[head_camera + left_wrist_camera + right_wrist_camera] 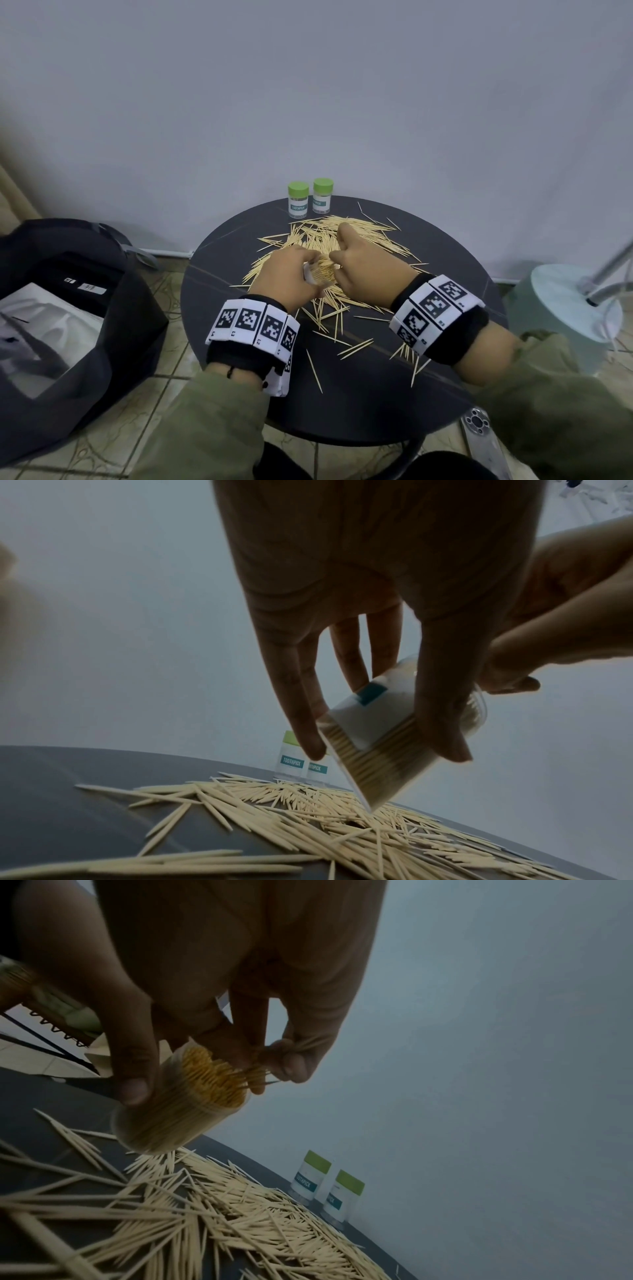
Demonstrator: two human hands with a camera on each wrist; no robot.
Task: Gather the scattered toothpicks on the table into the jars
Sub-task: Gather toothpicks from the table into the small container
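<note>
The left hand [291,274] is gripping an open, nearly full jar [394,739] tilted; the right hand [366,263] is pinching toothpicks [260,1074] into its mouth; next, probably, pinching more from the scattered pile [359,233] beneath both hands.

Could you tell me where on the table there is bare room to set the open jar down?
Bare patches: the table's left side, between its rim and the scattered toothpicks, and the near edge toward the person. Crowded: the centre, up to the two capped jars.
</note>
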